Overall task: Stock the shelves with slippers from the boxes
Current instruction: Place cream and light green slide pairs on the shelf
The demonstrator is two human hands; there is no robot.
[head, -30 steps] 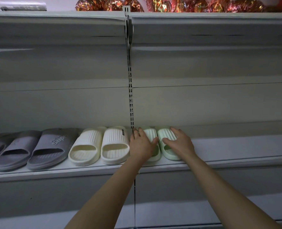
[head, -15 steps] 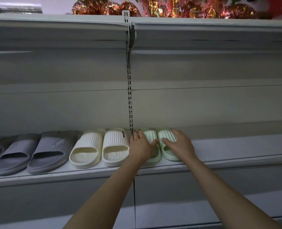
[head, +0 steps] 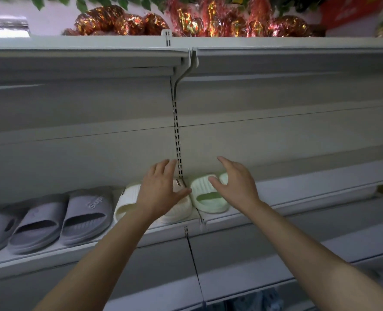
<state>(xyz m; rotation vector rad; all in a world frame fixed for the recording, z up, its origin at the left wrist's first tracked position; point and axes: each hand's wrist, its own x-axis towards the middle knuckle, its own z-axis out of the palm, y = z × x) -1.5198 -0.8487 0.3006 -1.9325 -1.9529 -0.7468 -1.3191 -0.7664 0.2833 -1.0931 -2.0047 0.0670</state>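
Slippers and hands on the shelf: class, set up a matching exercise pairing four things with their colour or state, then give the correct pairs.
Column 1:
1. "Supe" slipper
2. ribbed slipper by the post
3. slipper under the left hand
4. right hand

Column 2:
A. cream
B. open, fingers spread
C. grey
D. pale green

Pairs: 1-C, 2-D, 3-A, 4-B

The white shelf (head: pixel 309 194) carries grey slippers (head: pixel 51 221), cream slippers (head: pixel 127 203) and pale green slippers (head: pixel 205 196).

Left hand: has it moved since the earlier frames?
Yes. The left hand has lifted off the green slippers and gone left, now over the cream slippers, left of the slotted post.
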